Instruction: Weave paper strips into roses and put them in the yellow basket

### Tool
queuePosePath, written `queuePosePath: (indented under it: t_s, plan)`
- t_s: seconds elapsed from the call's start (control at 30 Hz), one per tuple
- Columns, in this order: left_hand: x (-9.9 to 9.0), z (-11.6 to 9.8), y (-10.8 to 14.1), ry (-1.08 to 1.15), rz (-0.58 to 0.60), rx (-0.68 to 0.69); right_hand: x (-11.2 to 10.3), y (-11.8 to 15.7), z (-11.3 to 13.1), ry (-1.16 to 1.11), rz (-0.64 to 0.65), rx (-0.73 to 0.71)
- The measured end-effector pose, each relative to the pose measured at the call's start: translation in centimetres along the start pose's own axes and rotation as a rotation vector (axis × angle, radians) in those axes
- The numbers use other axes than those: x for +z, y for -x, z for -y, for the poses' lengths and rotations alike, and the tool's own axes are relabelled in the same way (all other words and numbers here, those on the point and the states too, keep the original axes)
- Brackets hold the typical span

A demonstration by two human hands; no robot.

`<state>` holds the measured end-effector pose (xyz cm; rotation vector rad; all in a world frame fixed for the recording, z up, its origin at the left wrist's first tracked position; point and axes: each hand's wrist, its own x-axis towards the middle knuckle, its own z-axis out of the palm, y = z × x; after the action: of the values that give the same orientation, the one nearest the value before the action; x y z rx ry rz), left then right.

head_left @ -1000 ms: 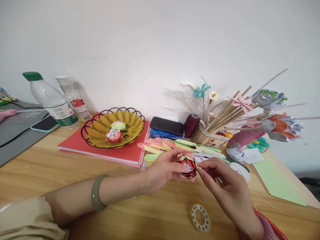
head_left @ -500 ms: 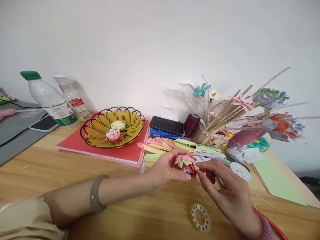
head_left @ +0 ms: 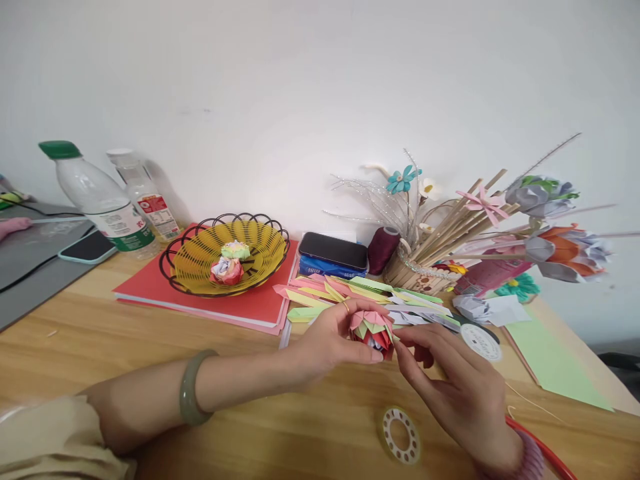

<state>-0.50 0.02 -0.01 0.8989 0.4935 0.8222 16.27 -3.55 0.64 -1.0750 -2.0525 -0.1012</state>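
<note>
A folded paper flower [head_left: 373,327] in pink, pale green, red and white sits in my left hand [head_left: 333,343], gripped between thumb and fingers. From the right, my right hand [head_left: 450,377] pinches the tip of a pale green petal at the flower's edge with thumb and forefinger. Just behind both hands lie several folded paper strips [head_left: 320,293] in pink, yellow, green and white. A roll of clear tape [head_left: 400,437] lies flat on the wooden table [head_left: 280,437] in front of the hands.
A yellow basket [head_left: 265,250] with two small paper flowers rests on red paper [head_left: 145,283]. Two bottles [head_left: 113,210] stand at left. A phone [head_left: 333,251] lies on a blue pack. At right are a flower basket [head_left: 415,273], green paper [head_left: 555,367] and a thread spool [head_left: 480,341].
My right hand has shifted slightly, its thumb and forefinger still at the petal edge. My left hand and the flower stay almost in place.
</note>
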Motion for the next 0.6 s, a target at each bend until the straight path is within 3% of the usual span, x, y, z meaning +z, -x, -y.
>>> queuePosePath:
  t_s: [0.13,0.4,0.47,0.6]
  plan:
    - [0.0,0.0,0.1,0.013,-0.002,0.004,0.0,-0.3,0.1,-0.108,0.038,0.111]
    - [0.0,-0.1,0.0,0.069,0.099,0.009,-0.4,-1.1,-0.5,-0.555,0.25,0.671]
    - [0.0,-0.1,0.1,0.077,0.099,0.004,-0.4,-1.2,-0.4,-0.538,0.251,0.67]
    - [0.0,0.1,0.1,0.077,0.061,-0.011,-0.1,-0.9,0.2,-0.307,0.129,0.451]
